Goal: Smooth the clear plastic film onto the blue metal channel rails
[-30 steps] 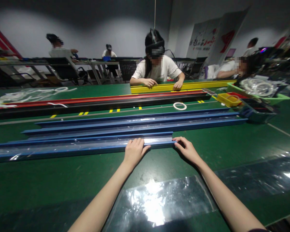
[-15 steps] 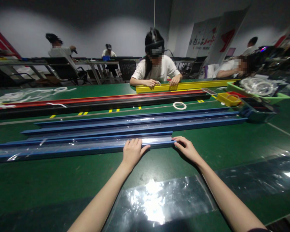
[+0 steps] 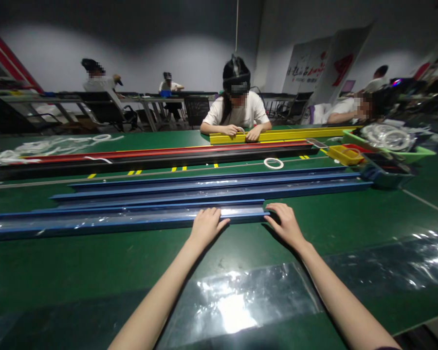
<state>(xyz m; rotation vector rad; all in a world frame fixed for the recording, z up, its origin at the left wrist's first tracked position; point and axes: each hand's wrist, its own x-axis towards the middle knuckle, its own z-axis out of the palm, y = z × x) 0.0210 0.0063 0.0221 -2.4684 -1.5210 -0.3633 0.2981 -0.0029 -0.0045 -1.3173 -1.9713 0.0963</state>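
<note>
A long blue channel (image 3: 131, 219) with clear film over it lies across the green table (image 3: 95, 262) in front of me. My left hand (image 3: 205, 226) rests flat on its near edge close to the right end, fingers stretched out over the film. My right hand (image 3: 285, 225) touches the channel's right end, fingers curled round the end corner. More blue channels (image 3: 211, 187) lie side by side just behind it.
Clear plastic sheets (image 3: 241, 301) lie on the table near me. Red and black channels (image 3: 160, 154) run further back, with a white tape ring (image 3: 273, 163). A person across the table (image 3: 237, 104) handles a yellow channel (image 3: 295, 134). Bins (image 3: 383, 150) stand at right.
My hands stay on the blue channel's right end. The view has tilted slightly. The person opposite has brought both hands closer together on the yellow channel.
</note>
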